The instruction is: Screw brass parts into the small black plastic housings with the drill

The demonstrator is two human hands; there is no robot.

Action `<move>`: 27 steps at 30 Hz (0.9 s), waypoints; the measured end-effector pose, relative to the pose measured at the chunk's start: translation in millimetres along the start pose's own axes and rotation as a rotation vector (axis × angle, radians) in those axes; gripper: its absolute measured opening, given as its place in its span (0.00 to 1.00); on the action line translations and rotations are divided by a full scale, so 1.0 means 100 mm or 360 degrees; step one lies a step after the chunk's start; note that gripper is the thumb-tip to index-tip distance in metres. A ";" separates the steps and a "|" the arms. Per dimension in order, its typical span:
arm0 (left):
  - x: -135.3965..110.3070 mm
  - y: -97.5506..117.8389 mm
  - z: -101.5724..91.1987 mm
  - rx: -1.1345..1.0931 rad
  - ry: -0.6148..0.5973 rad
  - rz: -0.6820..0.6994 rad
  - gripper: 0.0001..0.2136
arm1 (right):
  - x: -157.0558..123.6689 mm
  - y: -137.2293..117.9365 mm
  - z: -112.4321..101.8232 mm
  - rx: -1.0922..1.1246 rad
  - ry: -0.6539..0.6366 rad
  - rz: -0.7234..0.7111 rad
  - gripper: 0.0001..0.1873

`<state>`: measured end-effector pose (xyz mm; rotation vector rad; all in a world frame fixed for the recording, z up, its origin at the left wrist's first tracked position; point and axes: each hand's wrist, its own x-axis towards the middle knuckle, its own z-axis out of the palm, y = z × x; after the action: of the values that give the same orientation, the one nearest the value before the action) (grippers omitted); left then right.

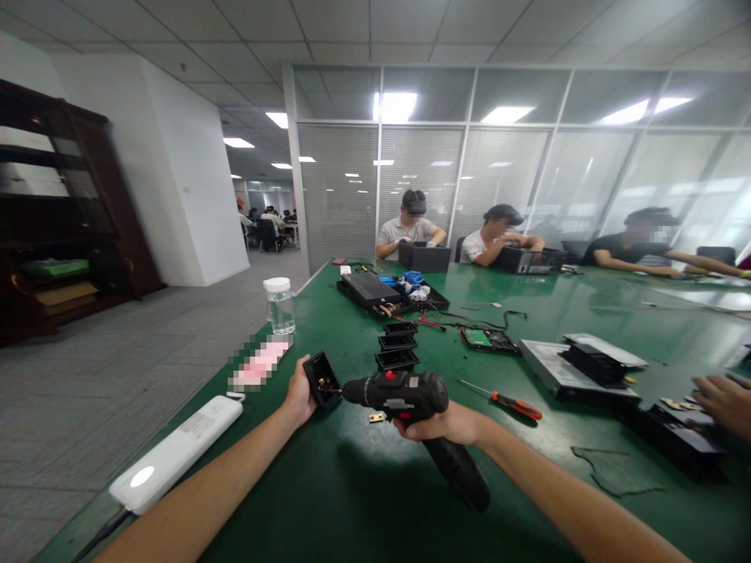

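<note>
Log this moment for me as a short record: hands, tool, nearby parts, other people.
Left hand: holding a small open black box, tilted
Right hand: gripping a black drill
Drill bit: directed at the box's open side; exact contact too small to tell
Beyond drill: three similar black boxes in a row
Right of drill: screwdriver with orange-and-black handle
Left side: long white device, lidded clear jar
Surface: green table
People: three co-workers across the table; another person's hand at right edge

No lettering can be read: the drill and the long white device bear labels too small to decipher.
</note>
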<state>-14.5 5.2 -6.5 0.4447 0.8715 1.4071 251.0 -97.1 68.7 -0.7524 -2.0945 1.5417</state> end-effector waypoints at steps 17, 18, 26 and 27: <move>-0.05 0.02 0.04 -0.0019 0.0000 -0.0021 0.12 | 0.01 0.03 0.00 0.0000 0.0020 0.0020 0.09; -0.06 0.02 0.05 -0.0016 0.0003 -0.0016 0.12 | 0.01 0.03 -0.01 0.0001 0.0021 0.0035 0.09; -0.05 0.02 0.05 -0.0032 -0.0008 -0.0012 0.11 | 0.00 0.01 0.01 0.0032 0.0025 0.0015 0.09; -0.05 0.02 0.04 -0.0040 -0.0005 -0.0012 0.11 | 0.00 0.00 0.01 0.0032 0.0020 0.0013 0.09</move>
<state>-12.4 2.1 -0.8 0.4243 0.8515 1.4085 250.8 -97.9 68.1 -0.7628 -2.0664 1.5561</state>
